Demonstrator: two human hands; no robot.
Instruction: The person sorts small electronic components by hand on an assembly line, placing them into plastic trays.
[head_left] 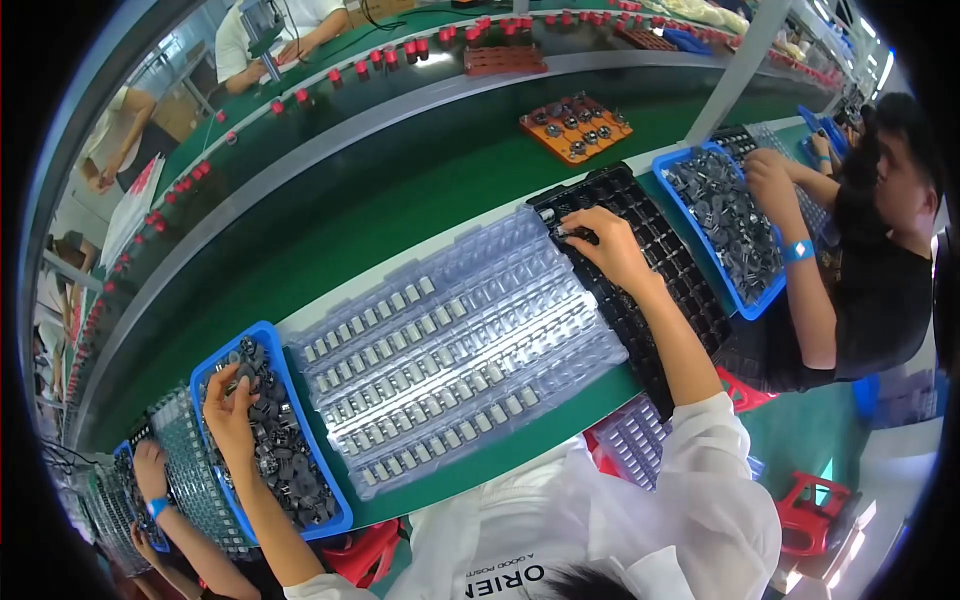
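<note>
My left hand [230, 410] is over a blue bin [340, 520] heaped with small grey and metal parts [290, 440]. Its fingers are closed in a pinch at the heap, and what lies between them is hard to make out. My right hand [605, 245] pinches a small dark and silver part [570, 233] at the far left corner of a black compartment tray [690, 290]. Between my hands lies a clear plastic blister tray [520, 290]. Rows of small silver parts [400, 377] fill its left portion, while pockets toward the right hold none.
Beyond the trays runs a green conveyor belt [340, 250] carrying an orange fixture [575, 128] of metal parts. To the right, a co-worker's hand [770, 185] reaches by another blue bin [715, 225]. Another person's hand [150, 465] is at far left. Red stools [812, 512] stand on the floor.
</note>
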